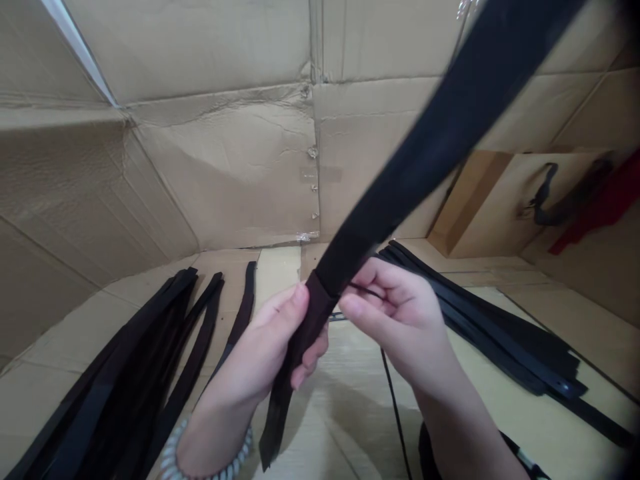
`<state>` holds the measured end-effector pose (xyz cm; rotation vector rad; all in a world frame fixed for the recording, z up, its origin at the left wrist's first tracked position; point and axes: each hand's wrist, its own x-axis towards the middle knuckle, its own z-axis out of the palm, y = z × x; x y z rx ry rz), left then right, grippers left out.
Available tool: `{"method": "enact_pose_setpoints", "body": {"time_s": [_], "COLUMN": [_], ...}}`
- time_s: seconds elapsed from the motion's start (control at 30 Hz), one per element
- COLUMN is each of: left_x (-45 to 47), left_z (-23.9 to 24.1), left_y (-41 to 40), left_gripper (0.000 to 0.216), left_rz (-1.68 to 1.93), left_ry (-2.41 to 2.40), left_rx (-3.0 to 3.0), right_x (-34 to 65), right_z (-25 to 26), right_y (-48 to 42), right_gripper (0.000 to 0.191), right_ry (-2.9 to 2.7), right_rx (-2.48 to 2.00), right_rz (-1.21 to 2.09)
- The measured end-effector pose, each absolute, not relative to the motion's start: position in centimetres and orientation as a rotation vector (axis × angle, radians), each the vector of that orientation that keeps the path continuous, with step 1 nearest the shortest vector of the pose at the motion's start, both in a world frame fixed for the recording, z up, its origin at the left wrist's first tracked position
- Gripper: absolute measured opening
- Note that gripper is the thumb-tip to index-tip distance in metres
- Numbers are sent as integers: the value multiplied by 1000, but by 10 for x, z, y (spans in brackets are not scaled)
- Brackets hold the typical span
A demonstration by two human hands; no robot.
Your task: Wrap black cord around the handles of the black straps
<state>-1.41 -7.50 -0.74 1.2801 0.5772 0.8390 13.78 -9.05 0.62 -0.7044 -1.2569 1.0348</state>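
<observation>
A long, flat, slightly curved black strip (400, 180) slants from the top right down towards me. Its lower part is dark brown, with a raised edge where the two sections meet. My left hand (280, 327) is closed around this brown part, thumb on top and fingertips curled out below. Just right of that join, my right hand (405, 307) pinches a thin black cord (367, 289) between thumb and fingers. More of the cord hangs beneath this hand towards the front edge. A pale coiled band (173, 450) circles my left wrist.
Several dark strips (125, 360) lie bunched at the left, and more black strips (490, 333) are piled at the right. Cardboard walls (240, 167) enclose the back and sides. A brown paper bag (495, 207) stands at the back right, near a red item (600, 207).
</observation>
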Motion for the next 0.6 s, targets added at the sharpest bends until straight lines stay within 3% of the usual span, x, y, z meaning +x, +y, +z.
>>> {"method": "enact_pose_setpoints", "body": {"time_s": [0.13,0.4,0.5,0.6], "left_x": [-16,-12,-17,-25], "left_z": [-3,-10,-11,-5], "left_y": [-76,-83,-81,-75], "left_gripper": [48,17,25,30], "left_rz": [881,1797,1801,1523], "left_ry": [629,1391,1341,1108], "left_rx": [1381,2787,2858,2651], "right_x": [144,131,129,133], "right_z": [4,-5,-5,-9], "right_y": [-94,-93,-93,-91], "right_gripper": [24,26,26,25], "right_ry": [-1368,-1317,-1326,-1433], "right_rx": [-770,-759,-738,-778], "right_rz": [927,880,934,817]}}
